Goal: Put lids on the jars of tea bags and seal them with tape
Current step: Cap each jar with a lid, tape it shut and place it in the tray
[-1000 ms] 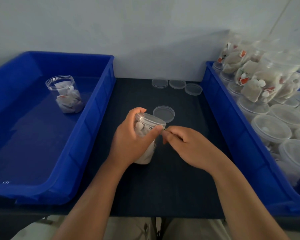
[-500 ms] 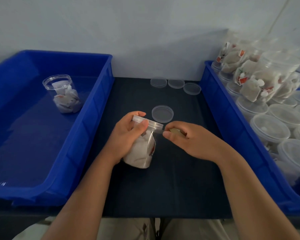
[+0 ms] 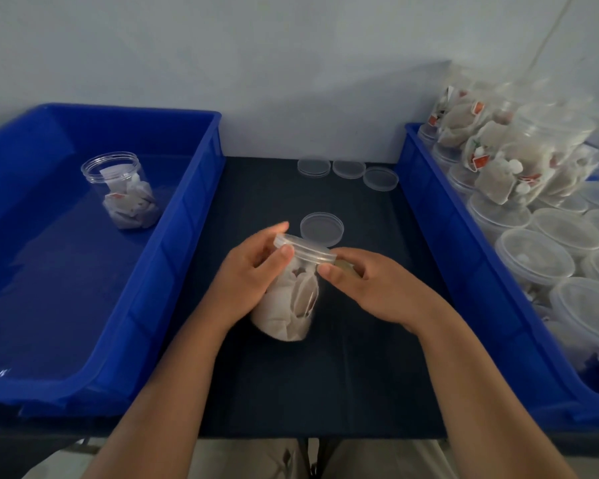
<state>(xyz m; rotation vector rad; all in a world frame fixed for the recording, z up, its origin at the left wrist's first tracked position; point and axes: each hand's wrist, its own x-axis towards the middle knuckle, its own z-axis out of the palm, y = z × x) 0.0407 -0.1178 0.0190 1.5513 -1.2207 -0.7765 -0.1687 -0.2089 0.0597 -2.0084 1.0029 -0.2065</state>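
Note:
A clear jar of tea bags [image 3: 291,309] stands tilted on the dark table, its top leaning away from me, with a clear lid [image 3: 308,252] on it. My left hand [image 3: 246,281] grips the jar's left side, thumb on the lid's rim. My right hand [image 3: 377,288] pinches a small brownish piece or roll of tape [image 3: 346,266] against the lid's right edge. How far the tape runs around the rim is hidden.
A loose lid [image 3: 322,228] lies just behind the jar; three more lids [image 3: 348,169] lie at the back. The left blue bin [image 3: 187,216] holds one open jar [image 3: 121,191]. The right blue bin [image 3: 429,202] is packed with lidded jars [image 3: 533,257].
The jar has tipped from upright to leaning away, showing its side. My left hand has turned it while my right hand stayed pinched at the lid's rim.

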